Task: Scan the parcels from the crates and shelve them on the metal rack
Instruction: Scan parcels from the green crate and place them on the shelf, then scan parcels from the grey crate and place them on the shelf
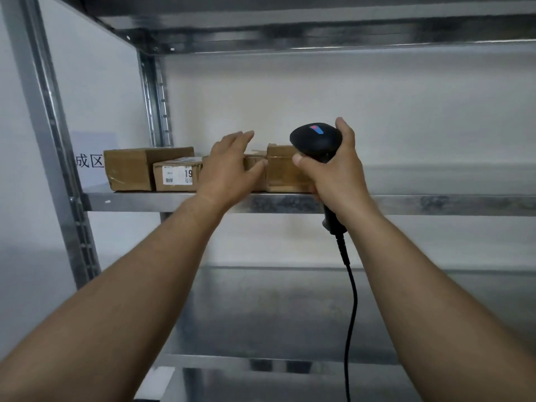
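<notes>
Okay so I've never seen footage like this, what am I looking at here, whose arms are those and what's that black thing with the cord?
This is one picture from a camera worn on a person's head, looking at their own bare arms. The right hand grips a black corded barcode scanner. The left hand, fingers spread, reaches to a row of cardboard parcels lying on a metal rack shelf. Whether that hand touches a parcel is unclear. The shelf below looks bare.
</notes>
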`<state>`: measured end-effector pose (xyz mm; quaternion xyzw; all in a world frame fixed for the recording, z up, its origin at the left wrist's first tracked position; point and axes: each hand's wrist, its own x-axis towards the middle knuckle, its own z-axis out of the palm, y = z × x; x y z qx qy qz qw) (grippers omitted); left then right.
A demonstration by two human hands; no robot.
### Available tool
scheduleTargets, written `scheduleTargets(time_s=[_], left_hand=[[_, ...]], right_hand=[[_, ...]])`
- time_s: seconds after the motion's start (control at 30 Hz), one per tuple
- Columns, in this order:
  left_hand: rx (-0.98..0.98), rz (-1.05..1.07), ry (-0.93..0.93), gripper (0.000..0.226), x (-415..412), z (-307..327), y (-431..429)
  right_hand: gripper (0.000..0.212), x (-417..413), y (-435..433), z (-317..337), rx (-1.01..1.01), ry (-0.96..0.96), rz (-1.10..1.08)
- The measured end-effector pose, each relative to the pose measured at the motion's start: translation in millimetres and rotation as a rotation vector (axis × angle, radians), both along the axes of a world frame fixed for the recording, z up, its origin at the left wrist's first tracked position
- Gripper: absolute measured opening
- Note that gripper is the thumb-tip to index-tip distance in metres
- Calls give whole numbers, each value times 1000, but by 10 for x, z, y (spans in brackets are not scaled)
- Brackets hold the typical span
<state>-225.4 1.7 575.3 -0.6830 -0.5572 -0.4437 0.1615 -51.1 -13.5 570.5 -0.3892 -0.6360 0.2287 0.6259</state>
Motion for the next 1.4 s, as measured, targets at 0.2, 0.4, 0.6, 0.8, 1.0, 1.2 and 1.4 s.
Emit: scheduleTargets(time_s=[0.2,0.4,0.6,0.8,1.0,1.2,1.4], left_hand=[[-13,99,-129,60,-241,-493,-484],[-112,315,-295,62,-575,-1134,-1072],[-152,508,-403,62,-985,-1664,-1665],[-131,674,-487,62,-1432,-1859,-2291],[-81,807,-557,64,-2008,-1905,-2946],[-62,889,-578,64,-2659,-1945,-3565],[-76,982,-593,65,-3276,-2049,-4186]], right_hand=[[83,-340,-239,-448,-32,56,223],[86,-753,-485,-992,-112,68,491],[76,-1313,-704,-1409,-208,42,755],[78,-1956,-1091,-1560,-229,-16,890],[79,-2718,-1575,-1647,-231,-76,984],[81,-3534,-2072,-1686,-225,-124,1079],[81,-4306,-2605,-1778,-234,-106,1178]])
